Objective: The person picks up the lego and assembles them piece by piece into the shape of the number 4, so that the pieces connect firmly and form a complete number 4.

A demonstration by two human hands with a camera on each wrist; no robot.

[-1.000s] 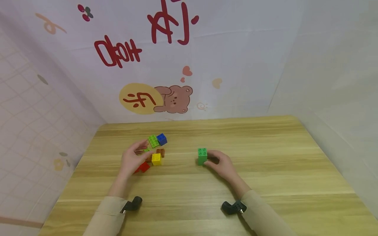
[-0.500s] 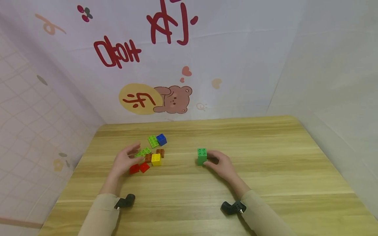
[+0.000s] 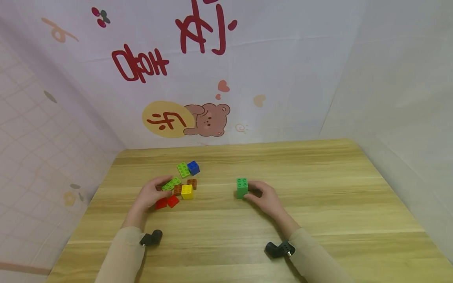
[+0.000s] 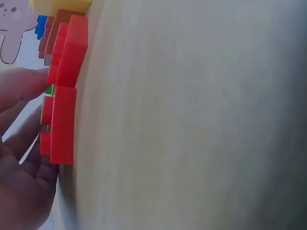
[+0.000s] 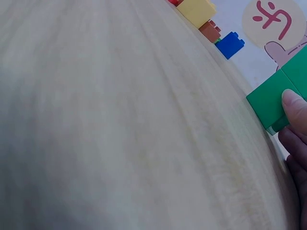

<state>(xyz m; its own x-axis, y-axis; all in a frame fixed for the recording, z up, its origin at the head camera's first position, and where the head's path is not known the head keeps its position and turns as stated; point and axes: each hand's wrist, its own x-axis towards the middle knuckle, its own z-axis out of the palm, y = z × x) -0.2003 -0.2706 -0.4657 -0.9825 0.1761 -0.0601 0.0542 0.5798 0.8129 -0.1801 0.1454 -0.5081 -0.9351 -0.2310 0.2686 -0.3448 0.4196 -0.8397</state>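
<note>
My left hand is at the left end of a light green toy building brick, its thumb on the near side and fingers on the far side; whether they touch it is unclear. In the left wrist view, two red bricks partly hide the fingers. My right hand grips an upright stack of green bricks between thumb and fingers. A seam across the stack shows in the right wrist view. It stands at the middle of the table, apparently on the surface.
Beside the left hand lie brown bricks and a yellow brick. Farther back, a flat light green brick sits against a blue brick. A printed cloth hangs behind the wooden table.
My left hand has drawn back leftward from over the brown and yellow bricks, then come in around the light green brick's left end. The right hand and green stack have stayed put.
</note>
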